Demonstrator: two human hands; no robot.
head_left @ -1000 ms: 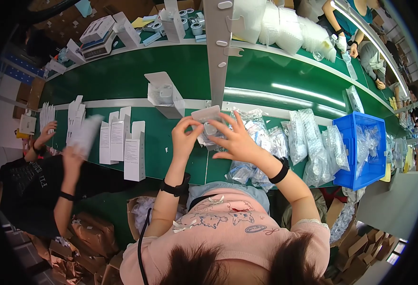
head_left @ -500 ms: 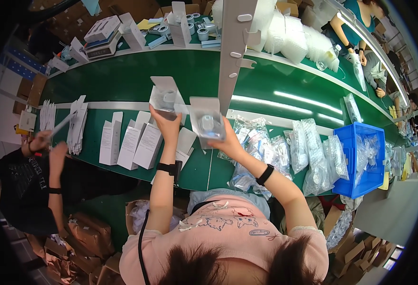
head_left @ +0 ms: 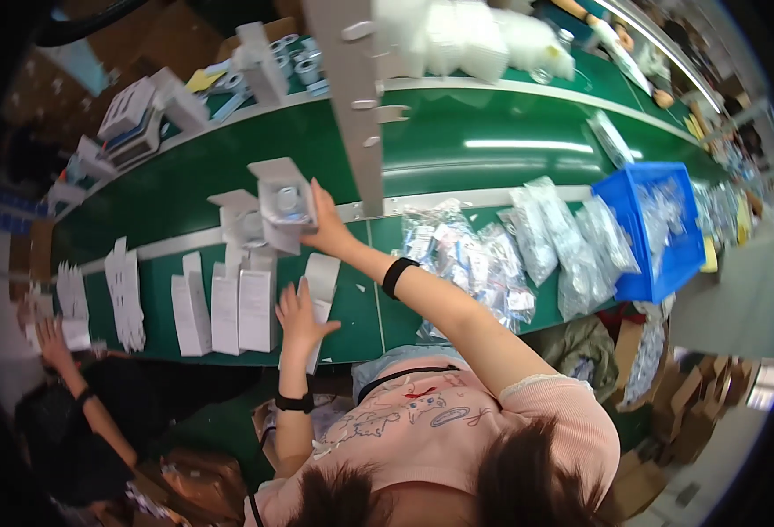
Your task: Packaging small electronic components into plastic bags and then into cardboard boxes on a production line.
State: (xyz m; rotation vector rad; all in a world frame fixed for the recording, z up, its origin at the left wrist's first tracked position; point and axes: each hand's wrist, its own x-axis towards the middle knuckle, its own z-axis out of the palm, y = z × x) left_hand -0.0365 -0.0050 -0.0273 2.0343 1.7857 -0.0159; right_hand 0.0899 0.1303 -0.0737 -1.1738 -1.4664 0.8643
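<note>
My right hand (head_left: 327, 223) grips a white carton (head_left: 280, 227) with its top flap raised; a clear-wrapped round item shows inside. Just left of it stands a second open white carton (head_left: 239, 230), partly covered by the first. My left hand (head_left: 299, 327) is open, fingers spread, holding nothing. It hovers in front of an empty-looking white carton (head_left: 322, 279) that lies slanted on the green table. To its left, several white cartons, one of them a tall carton (head_left: 192, 318), stand in a row.
Clear-bagged parts (head_left: 470, 263) lie right of centre, with bubble-wrapped packs (head_left: 536, 228) beside a blue crate (head_left: 668, 274). A grey post (head_left: 345, 97) rises at the back. Folded cartons (head_left: 125, 303) stand left, near a co-worker's hand (head_left: 51, 341).
My left hand has let go of its carton, which now stands behind the row, and has drawn back toward me. My right hand has carried its carton left beside it. The view has shifted.
</note>
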